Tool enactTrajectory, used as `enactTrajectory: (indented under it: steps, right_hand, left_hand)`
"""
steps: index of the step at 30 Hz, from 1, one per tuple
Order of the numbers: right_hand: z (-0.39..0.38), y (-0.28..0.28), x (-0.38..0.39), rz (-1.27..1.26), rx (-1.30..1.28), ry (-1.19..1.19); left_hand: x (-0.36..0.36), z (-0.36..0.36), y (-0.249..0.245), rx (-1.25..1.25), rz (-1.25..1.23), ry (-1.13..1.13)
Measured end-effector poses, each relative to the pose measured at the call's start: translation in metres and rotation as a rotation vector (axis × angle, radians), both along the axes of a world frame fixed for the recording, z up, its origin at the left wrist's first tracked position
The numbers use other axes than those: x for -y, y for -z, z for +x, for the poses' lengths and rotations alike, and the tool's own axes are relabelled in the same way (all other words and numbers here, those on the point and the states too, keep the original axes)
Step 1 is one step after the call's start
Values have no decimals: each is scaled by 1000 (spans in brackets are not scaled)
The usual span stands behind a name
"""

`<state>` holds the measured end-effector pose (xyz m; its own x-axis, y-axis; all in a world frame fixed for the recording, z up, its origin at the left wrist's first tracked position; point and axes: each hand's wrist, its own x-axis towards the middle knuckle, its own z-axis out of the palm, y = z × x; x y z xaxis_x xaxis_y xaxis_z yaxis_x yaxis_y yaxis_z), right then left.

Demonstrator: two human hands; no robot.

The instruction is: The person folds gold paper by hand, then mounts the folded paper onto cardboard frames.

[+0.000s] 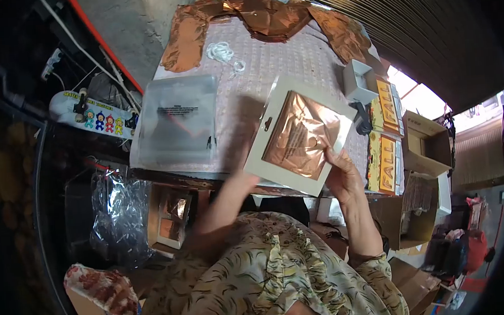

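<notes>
A flat cream card package [255, 153] with folded copper-coloured foil [305, 133] on its face is held tilted above the near edge of the table. My right hand [345, 174] grips its lower right edge, thumb on the front over the foil. My left hand [243, 179] is at its lower left edge, blurred, with the fingers hidden behind the card. To the left lies a stack of clear plastic bags [176, 124] with small dark print.
Copper foil sheets [273, 16] lie along the table's far side, near white string [219, 52]. At right are a small white box [360, 81], orange FALL packs [384, 163] and cardboard boxes [427, 144]. Below left, an open box [172, 214] holds similar foil packages.
</notes>
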<state>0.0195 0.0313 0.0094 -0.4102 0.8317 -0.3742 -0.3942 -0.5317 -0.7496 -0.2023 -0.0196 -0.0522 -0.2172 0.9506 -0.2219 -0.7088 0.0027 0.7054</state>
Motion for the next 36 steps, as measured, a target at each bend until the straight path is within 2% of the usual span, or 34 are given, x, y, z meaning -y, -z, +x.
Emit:
enactTrajectory:
  steps: [1, 2, 3, 5, 7, 8, 10, 16, 19, 22, 25, 28, 32, 34, 36]
  right_hand:
    - [6, -2, -1, -31, -11, -23]
    - [11, -1, -3, -34, -22, -3]
    - [14, -2, -4, -46, -21, 10]
    - [19, -2, -4, -57, -10, -29]
    - [22, 4, -4, -76, 10, -33]
    - [16, 1, -2, -66, -2, -23]
    - [14, -5, 1, -57, -35, -18]
    - [25, 7, 2, -32, 16, -29]
    - [27, 11, 3, -38, 40, -31]
    - [25, 8, 5, -26, 63, -52]
    - [23, 5, 4, -38, 60, -47]
    - [27, 15, 1, -48, 2, -33]
    - [20, 8, 4, -32, 15, 13]
    - [20, 10, 3, -16, 7, -3]
    - [19, 11, 2, -16, 7, 6]
  left_hand:
    - [-1, -25, -4, -38, 50, -66]
    - [5, -37, -25, -196, 136, -103]
    - [8, -54, -23, -351, 286, -64]
    - [12, -68, -45, -620, 312, 14]
    - [6, -74, -54, -589, 478, 114]
    - [6, -75, -59, -590, 471, 115]
    - [5, -77, -67, -787, 443, 329]
    - [9, -78, -77, -756, 341, 576]
    - [13, -78, -81, -836, 323, 617]
    - [14, -78, -76, -793, 324, 656]
    - [16, -77, -79, -855, 319, 648]
    - [20, -74, -80, -784, 259, 663]
    - [23, -70, -81, -826, 237, 676]
    - [24, -64, -82, -602, 218, 665]
    - [24, -62, -80, -647, 242, 641]
